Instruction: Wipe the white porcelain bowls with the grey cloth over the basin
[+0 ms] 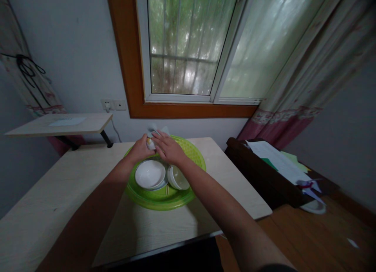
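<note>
A round green basin (192,152) stands on the pale wooden table (58,201). Inside it lie a white bowl (150,174) on the left and a second white bowl (178,178) tipped on its side at the right. Both my hands reach to the basin's far side. My left hand (141,148) is closed round a small white thing (151,143) that I cannot make out clearly. My right hand (168,147) lies over the same thing, fingers pressed against it. A pale cloth-like piece (160,130) sticks up behind the hands.
A small side table (58,125) with a sheet of paper stands at the left, by a wall socket (113,105). A dark bench (264,174) at the right carries papers (279,162). Window and curtains lie behind. Wooden floor shows at the lower right.
</note>
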{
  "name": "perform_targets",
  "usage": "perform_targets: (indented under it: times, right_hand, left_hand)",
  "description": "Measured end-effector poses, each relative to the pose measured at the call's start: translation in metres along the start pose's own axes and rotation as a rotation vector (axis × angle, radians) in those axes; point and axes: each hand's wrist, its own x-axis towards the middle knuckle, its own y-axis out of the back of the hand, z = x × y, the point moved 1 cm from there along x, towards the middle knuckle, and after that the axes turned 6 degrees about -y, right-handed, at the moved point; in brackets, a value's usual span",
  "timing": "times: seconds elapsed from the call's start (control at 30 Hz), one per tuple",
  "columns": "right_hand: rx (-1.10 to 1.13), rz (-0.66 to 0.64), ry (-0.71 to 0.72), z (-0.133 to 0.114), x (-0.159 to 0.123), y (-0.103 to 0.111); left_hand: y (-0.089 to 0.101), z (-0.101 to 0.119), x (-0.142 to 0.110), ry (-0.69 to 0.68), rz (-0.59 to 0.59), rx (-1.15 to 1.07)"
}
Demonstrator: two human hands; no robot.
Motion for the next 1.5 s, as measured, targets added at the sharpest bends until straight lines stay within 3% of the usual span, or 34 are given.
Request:
perform_targets:
  times: [0.13, 0.33, 0.5, 0.73, 0.93, 1.2, 1.37, 1.5]
  right_hand:
    - [0.042, 0.056, -0.119, 0.004, 0.002, -0.001]
    - [0.238, 0.16, -0.493, 0.033, -0.006, -0.002]
    - [0.512, 0.152, -0.58, 0.048, -0.011, -0.008]
    - [0.463, 0.187, -0.639, 0.051, -0.011, -0.013]
    - [0.302, 0.21, -0.534, 0.047, -0.007, -0.009]
    - [0.161, 0.097, -0.317, 0.04, -0.007, -0.006]
    - [0.171, 0.101, -0.302, 0.036, -0.005, -0.008]
    - [0.116, 0.061, -0.203, 0.02, -0.004, -0.005]
  left_hand:
    - [0.0, 0.001, 0.0, -0.008, 0.01, -0.02]
    - [0.004, 0.003, -0.001, 0.026, 0.018, -0.067]
    - [0.003, -0.003, 0.001, 0.088, 0.07, -0.18]
    - [-0.002, -0.015, 0.003, 0.094, 0.057, -0.358]
    - [-0.006, -0.017, 0.003, 0.075, 0.054, -0.375]
    - [-0.003, -0.007, 0.001, -0.059, 0.021, -0.113]
    - [0.003, 0.0, 0.0, -0.005, 0.006, -0.053]
    - [0.002, 0.001, 0.0, 0.032, -0.022, -0.056]
